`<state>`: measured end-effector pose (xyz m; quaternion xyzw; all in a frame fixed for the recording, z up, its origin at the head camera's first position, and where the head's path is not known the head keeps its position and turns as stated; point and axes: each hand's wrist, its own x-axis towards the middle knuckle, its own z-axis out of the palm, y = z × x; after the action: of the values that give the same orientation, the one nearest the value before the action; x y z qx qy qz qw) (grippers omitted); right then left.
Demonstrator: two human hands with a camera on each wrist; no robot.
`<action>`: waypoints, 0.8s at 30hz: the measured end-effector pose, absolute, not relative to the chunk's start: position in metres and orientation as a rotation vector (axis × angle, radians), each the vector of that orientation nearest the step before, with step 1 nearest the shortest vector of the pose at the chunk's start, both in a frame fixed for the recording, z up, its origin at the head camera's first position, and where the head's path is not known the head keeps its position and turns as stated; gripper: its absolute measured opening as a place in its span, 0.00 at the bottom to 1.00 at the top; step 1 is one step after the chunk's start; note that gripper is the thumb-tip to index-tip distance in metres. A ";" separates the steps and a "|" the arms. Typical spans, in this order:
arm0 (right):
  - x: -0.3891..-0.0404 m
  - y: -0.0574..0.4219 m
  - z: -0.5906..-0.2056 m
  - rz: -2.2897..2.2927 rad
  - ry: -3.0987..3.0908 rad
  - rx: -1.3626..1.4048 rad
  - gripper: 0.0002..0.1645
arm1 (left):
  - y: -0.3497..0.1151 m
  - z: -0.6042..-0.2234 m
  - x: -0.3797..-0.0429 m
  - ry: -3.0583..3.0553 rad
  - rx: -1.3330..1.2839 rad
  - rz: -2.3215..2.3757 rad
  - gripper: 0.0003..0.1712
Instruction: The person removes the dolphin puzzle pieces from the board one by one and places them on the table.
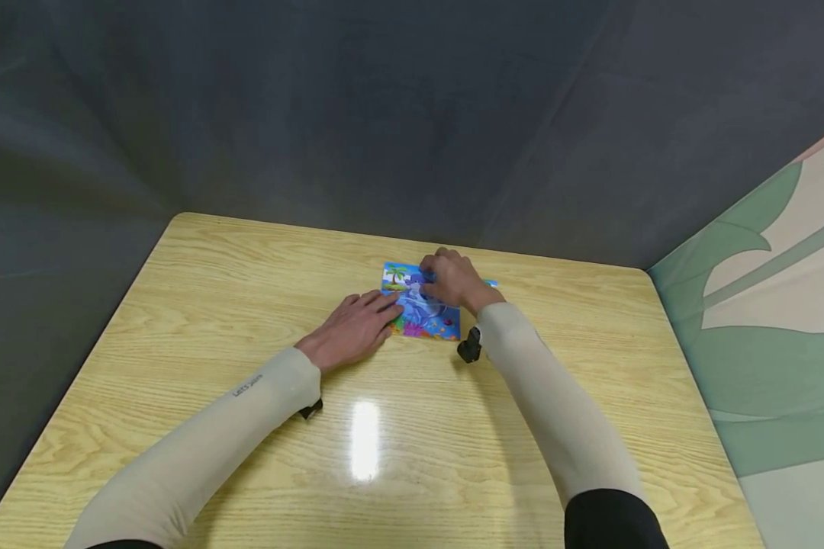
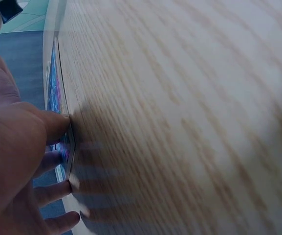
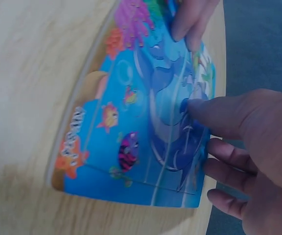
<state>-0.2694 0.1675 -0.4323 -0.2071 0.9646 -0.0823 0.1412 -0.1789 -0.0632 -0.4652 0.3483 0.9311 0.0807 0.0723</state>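
A colourful dolphin jigsaw puzzle (image 1: 429, 316) in a flat tray lies near the table's far edge. My left hand (image 1: 353, 328) rests on its left side, fingers stretched over the picture. In the left wrist view, the left thumb (image 2: 57, 126) touches the tray's near edge. My right hand (image 1: 455, 280) bends over the upper middle of the puzzle, hiding part of it. Seen from the right wrist, its thumb tip sits against a small dark blue puzzle piece (image 3: 184, 105) on the dolphin; the index finger is mostly hidden behind the thumb.
The puzzle sits on a light wood-grain table (image 1: 247, 274). A dark curtain (image 1: 384, 114) hangs behind and to the left. To the right is a green and cream patterned cloth (image 1: 783, 343). Light glares on the tabletop in front.
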 end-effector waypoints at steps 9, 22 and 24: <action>-0.279 0.163 -0.430 -0.223 2.706 -0.490 0.29 | -0.063 -0.464 -0.179 2.801 1.051 0.242 0.29; -0.279 0.163 -0.430 -0.235 2.740 -0.528 0.28 | -0.064 -0.462 -0.178 2.802 1.041 0.242 0.29; -0.278 0.163 -0.431 -0.245 2.757 -0.539 0.27 | -0.064 -0.462 -0.177 2.801 1.041 0.244 0.29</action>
<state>-0.2778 0.1627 -0.4310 -0.1888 0.9650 -0.0859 0.1603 -0.1775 -0.0637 -0.4617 0.3462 0.9319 0.0812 0.0715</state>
